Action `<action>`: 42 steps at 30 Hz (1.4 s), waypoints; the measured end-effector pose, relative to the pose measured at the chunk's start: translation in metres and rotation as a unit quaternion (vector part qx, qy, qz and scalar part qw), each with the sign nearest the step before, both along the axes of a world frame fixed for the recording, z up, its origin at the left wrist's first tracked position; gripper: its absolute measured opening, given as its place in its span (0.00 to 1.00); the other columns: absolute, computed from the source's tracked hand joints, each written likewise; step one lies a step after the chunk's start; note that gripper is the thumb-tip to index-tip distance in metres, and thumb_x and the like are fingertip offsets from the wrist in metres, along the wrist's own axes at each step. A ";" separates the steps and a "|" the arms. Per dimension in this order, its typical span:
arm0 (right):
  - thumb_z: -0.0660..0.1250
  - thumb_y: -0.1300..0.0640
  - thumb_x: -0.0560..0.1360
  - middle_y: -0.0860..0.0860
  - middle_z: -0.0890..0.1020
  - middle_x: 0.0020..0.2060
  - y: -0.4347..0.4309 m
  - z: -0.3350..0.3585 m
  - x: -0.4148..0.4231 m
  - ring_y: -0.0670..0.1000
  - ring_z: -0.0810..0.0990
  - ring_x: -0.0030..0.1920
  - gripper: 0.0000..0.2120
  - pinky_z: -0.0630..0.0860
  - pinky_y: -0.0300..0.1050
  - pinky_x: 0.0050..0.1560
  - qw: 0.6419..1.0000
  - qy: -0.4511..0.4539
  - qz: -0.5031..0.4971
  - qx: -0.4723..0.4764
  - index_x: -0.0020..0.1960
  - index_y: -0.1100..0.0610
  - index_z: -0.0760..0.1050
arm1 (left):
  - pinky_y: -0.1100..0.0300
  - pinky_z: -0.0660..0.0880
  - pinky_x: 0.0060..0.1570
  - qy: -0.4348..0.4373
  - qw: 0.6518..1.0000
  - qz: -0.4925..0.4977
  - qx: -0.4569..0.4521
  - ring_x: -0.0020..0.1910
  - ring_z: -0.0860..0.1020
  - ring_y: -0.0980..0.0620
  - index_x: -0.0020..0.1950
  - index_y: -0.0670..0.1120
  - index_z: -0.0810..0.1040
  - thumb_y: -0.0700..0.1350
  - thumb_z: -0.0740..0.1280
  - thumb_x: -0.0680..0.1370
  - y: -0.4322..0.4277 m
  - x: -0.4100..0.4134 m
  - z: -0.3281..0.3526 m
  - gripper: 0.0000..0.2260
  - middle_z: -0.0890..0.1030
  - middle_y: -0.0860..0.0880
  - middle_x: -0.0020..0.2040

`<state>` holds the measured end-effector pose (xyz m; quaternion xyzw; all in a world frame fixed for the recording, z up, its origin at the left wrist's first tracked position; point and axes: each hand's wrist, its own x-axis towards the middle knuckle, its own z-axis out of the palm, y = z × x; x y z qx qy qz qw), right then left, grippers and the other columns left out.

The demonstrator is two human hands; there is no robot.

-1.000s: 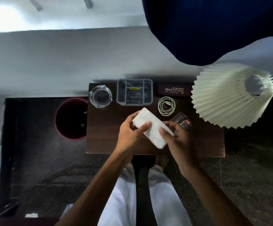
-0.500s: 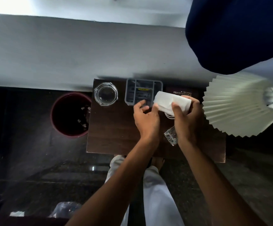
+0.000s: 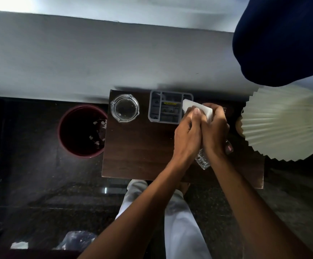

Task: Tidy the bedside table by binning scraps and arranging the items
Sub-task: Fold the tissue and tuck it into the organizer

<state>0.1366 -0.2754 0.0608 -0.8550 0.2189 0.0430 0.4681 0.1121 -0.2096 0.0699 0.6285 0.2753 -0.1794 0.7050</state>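
Note:
A folded white cloth (image 3: 198, 108) is pinched between both hands over the back of the dark wooden bedside table (image 3: 138, 148). My left hand (image 3: 187, 135) grips its near edge with the thumb on top. My right hand (image 3: 216, 128) presses against the left and holds the cloth's right end. The cloth's far corner overlaps the right edge of a grey compartment organiser (image 3: 166, 109). A clear glass ashtray (image 3: 124, 107) sits at the table's back left. A small cut-glass tumbler (image 3: 202, 159) lies on the table under my wrists, mostly hidden.
A dark red bin (image 3: 73, 146) with paper scraps inside stands on the floor left of the table. A pleated cream lampshade (image 3: 282, 126) overhangs the table's right end. A dark glasses case (image 3: 230, 110) lies behind my right hand. A wall runs along the back.
Both hands carried the cloth from the table's front middle toward the back, beside the organiser. The hands have closed together, and they now hide the coiled cable.

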 end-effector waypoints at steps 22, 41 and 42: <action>0.45 0.35 0.81 0.48 0.84 0.48 0.014 0.006 0.033 0.51 0.81 0.59 0.27 0.73 0.57 0.68 0.969 0.156 -0.034 0.186 0.47 0.45 0.79 | 0.62 0.74 0.49 0.126 0.987 0.056 -0.087 0.46 0.78 0.58 0.68 0.45 0.77 0.60 0.46 0.85 0.019 0.045 -0.001 0.29 0.81 0.53 0.46; 0.47 0.39 0.83 0.55 0.78 0.66 -0.005 -0.007 -0.004 0.50 0.78 0.64 0.30 0.77 0.48 0.63 0.975 0.105 -0.086 0.178 0.72 0.59 0.71 | 0.53 0.73 0.65 0.106 0.991 0.057 -0.053 0.64 0.77 0.53 0.75 0.46 0.71 0.58 0.47 0.86 0.021 0.006 -0.015 0.26 0.79 0.50 0.68; 0.47 0.40 0.83 0.55 0.77 0.66 -0.008 -0.008 -0.013 0.50 0.78 0.63 0.30 0.78 0.45 0.60 0.975 0.101 -0.087 0.177 0.72 0.59 0.70 | 0.53 0.73 0.65 0.109 0.991 0.061 -0.054 0.66 0.77 0.51 0.76 0.46 0.71 0.58 0.47 0.86 0.020 0.001 -0.016 0.26 0.78 0.48 0.70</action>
